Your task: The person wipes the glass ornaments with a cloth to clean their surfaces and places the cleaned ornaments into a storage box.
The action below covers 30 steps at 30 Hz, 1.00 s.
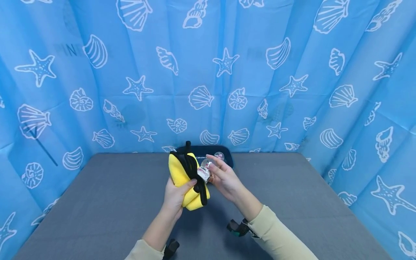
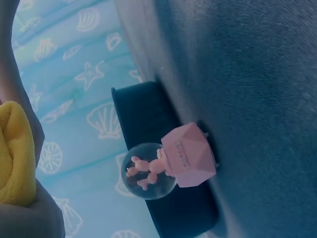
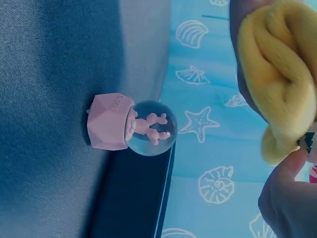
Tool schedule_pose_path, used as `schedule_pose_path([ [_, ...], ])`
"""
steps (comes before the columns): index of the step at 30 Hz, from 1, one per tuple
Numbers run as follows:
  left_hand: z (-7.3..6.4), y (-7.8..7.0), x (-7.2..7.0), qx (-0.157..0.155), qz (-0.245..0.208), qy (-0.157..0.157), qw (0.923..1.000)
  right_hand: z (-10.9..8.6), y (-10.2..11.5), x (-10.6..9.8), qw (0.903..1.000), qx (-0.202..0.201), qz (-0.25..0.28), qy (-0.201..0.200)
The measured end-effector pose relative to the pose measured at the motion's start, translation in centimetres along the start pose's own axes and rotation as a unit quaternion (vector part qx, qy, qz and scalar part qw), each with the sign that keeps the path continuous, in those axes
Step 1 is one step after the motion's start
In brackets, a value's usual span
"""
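Observation:
My left hand (image 1: 173, 196) grips a folded yellow cloth (image 1: 177, 171) with black edging, thumb across its near side. Against the cloth's right side is a small snow globe (image 1: 204, 173) with a clear dome and a whitish base with red marks. My right hand (image 1: 227, 182) holds this globe, its index finger extended past the dome. In the right wrist view, a dark green tree shape shows on the held globe (image 3: 309, 142), mostly cut off by the frame. Soft folds of the cloth (image 3: 277, 64) bulge above the right thumb there.
A pink faceted snow globe (image 2: 189, 156) with a balloon-dog figure stands on the grey table (image 1: 123, 202), in front of a dark blue tray (image 1: 229, 155). Behind hangs a blue curtain (image 1: 208, 72) with white shells and starfish.

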<state>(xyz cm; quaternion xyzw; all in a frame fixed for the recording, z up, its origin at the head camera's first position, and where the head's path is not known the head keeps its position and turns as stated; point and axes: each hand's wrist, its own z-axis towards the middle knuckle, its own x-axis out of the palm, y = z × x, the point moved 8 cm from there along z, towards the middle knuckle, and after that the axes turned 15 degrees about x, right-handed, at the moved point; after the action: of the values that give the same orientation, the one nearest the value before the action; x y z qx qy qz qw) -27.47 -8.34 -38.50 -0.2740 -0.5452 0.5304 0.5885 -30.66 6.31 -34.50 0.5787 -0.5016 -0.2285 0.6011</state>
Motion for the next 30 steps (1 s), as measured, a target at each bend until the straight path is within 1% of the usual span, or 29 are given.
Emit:
schedule_pose_path([
  [2, 0.0, 0.2, -0.5, -0.018, 0.007, -0.009, 0.9998, 0.1, 0.2, -0.1, 0.9999, 0.01, -0.003, -0.003],
  [4, 0.0, 0.4, -1.1, -0.041, -0.003, -0.021, 0.999, 0.2, 0.6, -0.4, 0.9997, 0.016, -0.011, -0.013],
  [7, 0.1, 0.5, -2.0, -0.077, -0.047, -0.033, 0.9954, 0.6, 1.3, -0.9, 0.9988, 0.018, -0.034, -0.03],
  [10, 0.3, 0.2, -2.7, -0.104, -0.106, -0.035, 0.9883, 1.2, 2.2, -1.5, 0.996, 0.011, -0.075, -0.047],
  [12, 0.4, -0.1, -3.2, -0.116, -0.133, -0.037, 0.9836, 1.9, 2.8, -1.9, 0.9926, 0.012, -0.106, -0.058],
  [16, 0.3, -0.4, -4.1, -0.126, -0.155, -0.042, 0.979, 3.6, 3.7, -2.6, 0.9851, 0.017, -0.154, -0.075],
  [20, 0.4, -0.4, -4.7, -0.129, -0.155, -0.041, 0.9785, 5.4, 3.9, -3.3, 0.977, 0.021, -0.197, -0.077],
  [25, 0.7, -0.6, -5.4, -0.126, -0.145, -0.04, 0.9806, 7.4, 3.6, -4.1, 0.96, 0.016, -0.268, -0.079],
  [30, 0.8, -0.7, -6.3, -0.125, -0.128, -0.043, 0.983, 9.6, 2.6, -5.0, 0.9478, 0.013, -0.309, -0.079],
])
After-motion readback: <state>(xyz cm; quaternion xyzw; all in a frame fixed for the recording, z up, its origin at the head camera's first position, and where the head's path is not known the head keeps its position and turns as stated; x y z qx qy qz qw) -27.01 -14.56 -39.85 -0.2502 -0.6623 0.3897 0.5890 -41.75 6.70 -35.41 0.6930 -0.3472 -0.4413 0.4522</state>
